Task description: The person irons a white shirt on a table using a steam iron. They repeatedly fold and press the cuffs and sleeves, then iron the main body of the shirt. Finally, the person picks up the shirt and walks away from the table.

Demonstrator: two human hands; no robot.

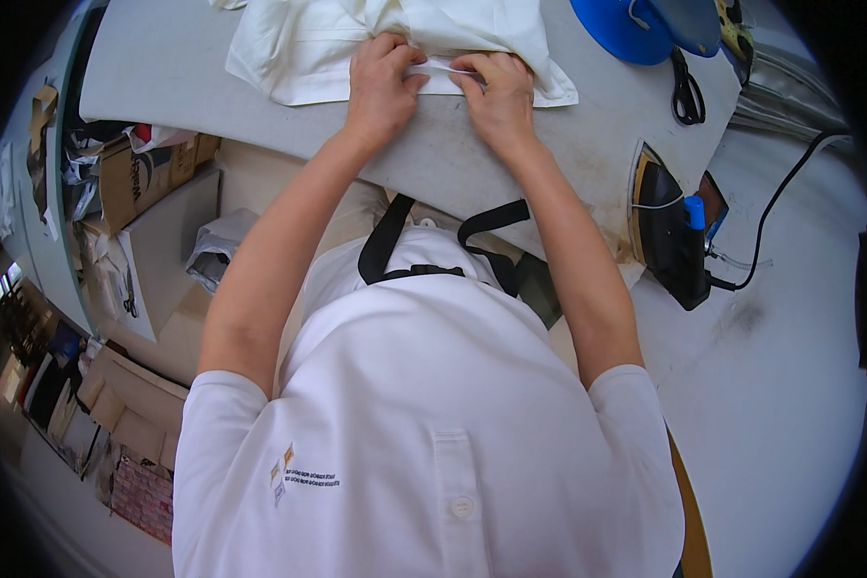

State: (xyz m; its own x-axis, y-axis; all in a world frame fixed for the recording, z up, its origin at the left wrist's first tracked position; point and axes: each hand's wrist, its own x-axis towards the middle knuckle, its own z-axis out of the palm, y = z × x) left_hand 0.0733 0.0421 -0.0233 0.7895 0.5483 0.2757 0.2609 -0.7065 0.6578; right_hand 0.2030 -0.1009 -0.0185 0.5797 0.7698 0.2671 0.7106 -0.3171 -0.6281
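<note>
A white fabric garment or cloth [303,65] lies bunched over the far part of the pale padded table [433,144]. Its near edge is a flat hemmed band. My left hand [386,87] pinches this band between thumb and curled fingers. Just to its right, my right hand [496,94] grips the same band, thumb and fingers drawn together. A narrow folded strip of the cloth shows between the two hands, which do not touch. Parts of the cloth under my fingers are hidden.
An electric iron [668,224] with a black cord rests at the table's right edge. Black-handled scissors [686,90] lie beyond it, near a blue rounded object [625,29]. Left of the table, a cardboard box [144,180] and bags fill a shelf. A black strap [386,238] hangs at my waist.
</note>
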